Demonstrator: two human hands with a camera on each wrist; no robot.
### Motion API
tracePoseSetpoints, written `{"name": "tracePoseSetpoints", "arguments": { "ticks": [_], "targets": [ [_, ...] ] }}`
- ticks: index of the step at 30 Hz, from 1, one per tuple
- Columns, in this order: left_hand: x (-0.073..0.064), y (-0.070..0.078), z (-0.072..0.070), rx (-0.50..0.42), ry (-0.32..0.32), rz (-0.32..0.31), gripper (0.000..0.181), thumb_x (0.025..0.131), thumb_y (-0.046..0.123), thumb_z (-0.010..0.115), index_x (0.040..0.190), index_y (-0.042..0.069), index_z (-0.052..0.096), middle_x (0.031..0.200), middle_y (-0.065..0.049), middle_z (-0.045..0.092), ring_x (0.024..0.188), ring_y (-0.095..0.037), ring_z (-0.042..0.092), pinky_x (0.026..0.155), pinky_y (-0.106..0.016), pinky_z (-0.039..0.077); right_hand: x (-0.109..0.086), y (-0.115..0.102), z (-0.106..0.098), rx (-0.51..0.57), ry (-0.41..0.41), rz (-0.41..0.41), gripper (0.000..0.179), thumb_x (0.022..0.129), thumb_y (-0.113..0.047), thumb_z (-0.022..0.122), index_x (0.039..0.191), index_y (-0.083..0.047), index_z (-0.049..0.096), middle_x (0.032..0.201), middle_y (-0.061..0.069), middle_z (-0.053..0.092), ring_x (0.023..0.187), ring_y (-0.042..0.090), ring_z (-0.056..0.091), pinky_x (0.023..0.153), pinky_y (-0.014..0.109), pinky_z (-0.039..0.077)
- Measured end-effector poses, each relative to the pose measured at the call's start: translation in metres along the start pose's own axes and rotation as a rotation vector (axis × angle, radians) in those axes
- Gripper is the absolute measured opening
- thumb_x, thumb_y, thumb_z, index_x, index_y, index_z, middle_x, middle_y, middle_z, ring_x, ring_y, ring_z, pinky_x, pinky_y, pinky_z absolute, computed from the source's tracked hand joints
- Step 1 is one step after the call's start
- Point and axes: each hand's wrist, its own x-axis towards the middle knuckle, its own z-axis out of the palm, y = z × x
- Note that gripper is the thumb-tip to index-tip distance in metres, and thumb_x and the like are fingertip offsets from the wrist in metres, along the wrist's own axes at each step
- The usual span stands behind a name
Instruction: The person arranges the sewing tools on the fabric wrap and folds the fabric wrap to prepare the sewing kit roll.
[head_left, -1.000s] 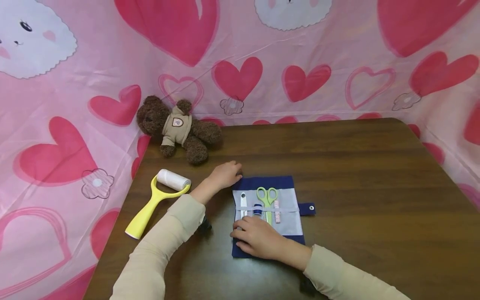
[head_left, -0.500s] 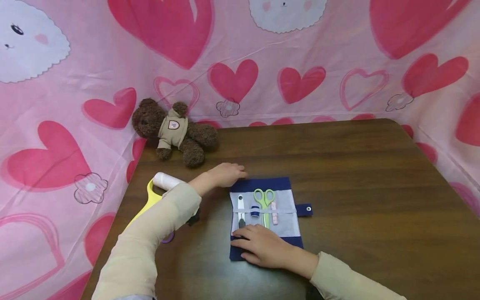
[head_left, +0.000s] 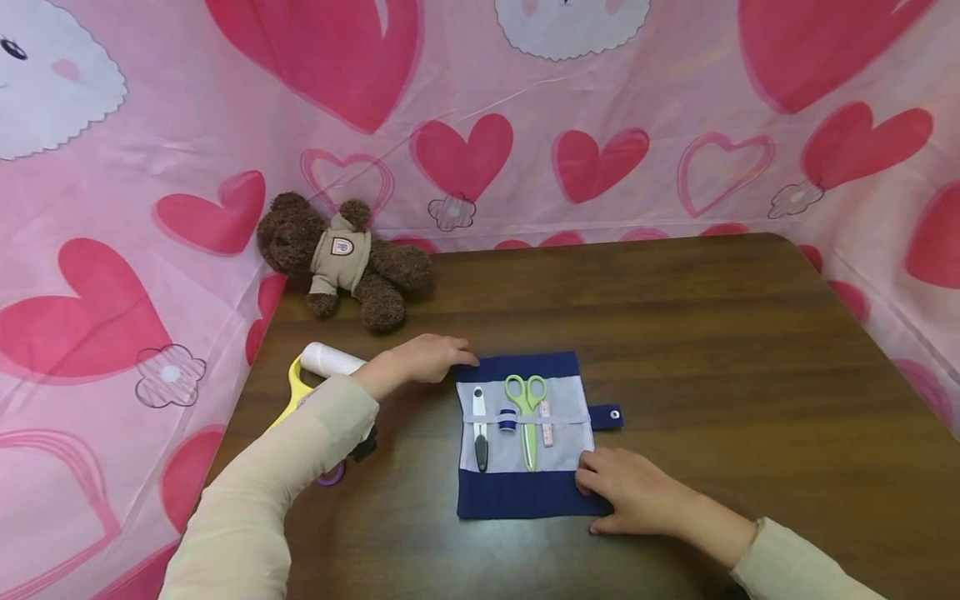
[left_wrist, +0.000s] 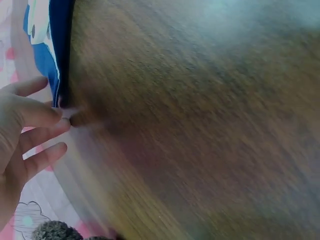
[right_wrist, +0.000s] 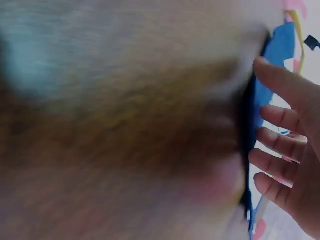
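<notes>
A navy fabric sewing kit [head_left: 517, 496] lies unfolded flat on the brown table. Its pale inner panel has an elastic band over a slim silver tool with a dark end [head_left: 480, 425], a blue thread spool [head_left: 507, 420], green scissors [head_left: 528, 408] and a pink measuring strip [head_left: 547, 425]. My left hand [head_left: 429, 358] is at the kit's far left corner, fingertips right at the edge, fingers loosely bent in the left wrist view. My right hand [head_left: 637, 493] rests at the near right corner, its fingers [right_wrist: 277, 145] spread and relaxed along the edge.
A snap tab [head_left: 606, 416] sticks out from the kit's right side. A yellow roller with a white cylinder [head_left: 330, 360] lies at the left, partly behind my left sleeve. A purple ring [head_left: 332, 475] shows below that sleeve. Farther back lies a brown teddy bear [head_left: 341, 258].
My right hand has slid rightward from the kit's lower left to its near right corner, uncovering the lower ends of the tools. My left hand stays around the far left corner.
</notes>
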Motion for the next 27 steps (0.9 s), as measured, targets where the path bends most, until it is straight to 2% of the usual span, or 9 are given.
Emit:
{"name": "tracePoseSetpoints", "arguments": {
  "ticks": [3,9,12,15,18,21,23,25,27],
  "targets": [
    [-0.002,0.0,0.005,0.048,0.023,0.036,0.043,0.087,0.001,0.049,0.123,0.022,0.054,0.124,-0.009,0.051,0.113,-0.024,0.049,0.089,-0.038,0.041,-0.005,0.002,0.003,-0.047,0.026,-0.053,0.036,0.064,-0.038,0.076,0.079,-0.017,0.05,0.081,-0.008,0.04,0.07,0.007,0.039,0.059,0.021,0.035],
    [-0.004,-0.002,0.016,0.215,0.22,0.185,0.032,0.089,0.006,0.05,0.116,0.019,0.061,0.106,-0.006,0.059,0.089,-0.02,0.057,0.073,-0.032,0.047,-0.012,0.009,0.009,-0.17,0.198,-0.238,0.026,0.062,-0.022,0.075,0.075,-0.016,0.053,0.076,-0.005,0.043,0.061,0.006,0.043,0.05,0.02,0.035],
    [-0.005,-0.003,0.018,0.286,0.298,0.244,0.029,0.086,0.004,0.054,0.11,0.017,0.065,0.101,-0.005,0.06,0.084,-0.019,0.057,0.07,-0.031,0.047,-0.017,0.013,0.011,-0.24,0.3,-0.27,0.011,0.079,-0.017,0.06,0.07,-0.016,0.053,0.071,-0.005,0.043,0.057,0.008,0.042,0.047,0.021,0.033],
    [-0.005,-0.004,0.019,0.326,0.339,0.274,0.025,0.083,0.004,0.057,0.103,0.016,0.068,0.097,-0.004,0.061,0.084,-0.018,0.056,0.07,-0.03,0.046,-0.024,0.019,0.011,-0.325,0.385,-0.244,0.037,0.096,-0.016,0.029,0.069,-0.016,0.054,0.062,-0.005,0.041,0.048,0.008,0.037,0.04,0.021,0.026],
    [-0.006,-0.003,0.019,0.313,0.334,0.274,0.023,0.083,0.005,0.057,0.101,0.014,0.069,0.102,-0.003,0.063,0.089,-0.018,0.056,0.073,-0.031,0.046,-0.032,0.026,0.008,-0.299,0.427,-0.162,0.054,0.1,-0.022,0.013,0.074,-0.014,0.06,0.057,-0.006,0.047,0.043,0.006,0.04,0.036,0.02,0.025],
    [-0.01,0.0,0.019,0.267,0.306,0.266,0.023,0.084,0.004,0.056,0.101,0.011,0.069,0.107,-0.004,0.063,0.094,-0.019,0.058,0.076,-0.032,0.046,-0.036,0.034,0.003,-0.172,0.429,0.003,0.033,0.096,-0.023,0.041,0.08,-0.01,0.067,0.063,-0.004,0.061,0.05,0.007,0.054,0.041,0.022,0.038],
    [-0.013,0.004,0.019,0.234,0.29,0.26,0.023,0.084,0.002,0.056,0.101,0.009,0.068,0.108,-0.005,0.063,0.096,-0.019,0.059,0.078,-0.032,0.046,-0.035,0.038,-0.001,-0.084,0.443,0.149,0.016,0.084,-0.022,0.062,0.079,-0.009,0.07,0.069,-0.003,0.066,0.058,0.009,0.06,0.049,0.024,0.045],
    [-0.017,0.008,0.021,0.223,0.294,0.263,0.022,0.083,0.001,0.056,0.1,0.008,0.068,0.105,-0.005,0.064,0.095,-0.018,0.06,0.078,-0.032,0.046,-0.032,0.045,-0.006,-0.013,0.439,0.299,0.007,0.072,-0.014,0.072,0.077,-0.008,0.07,0.07,-0.001,0.067,0.06,0.01,0.061,0.052,0.027,0.047],
    [-0.019,0.013,0.023,0.217,0.313,0.266,0.021,0.083,0.001,0.057,0.1,0.008,0.068,0.102,-0.005,0.065,0.094,-0.017,0.06,0.077,-0.031,0.047,-0.028,0.053,-0.01,0.069,0.438,0.432,0.007,0.07,-0.008,0.072,0.077,-0.007,0.07,0.069,0.0,0.066,0.058,0.01,0.059,0.052,0.028,0.045]
  ]
}}
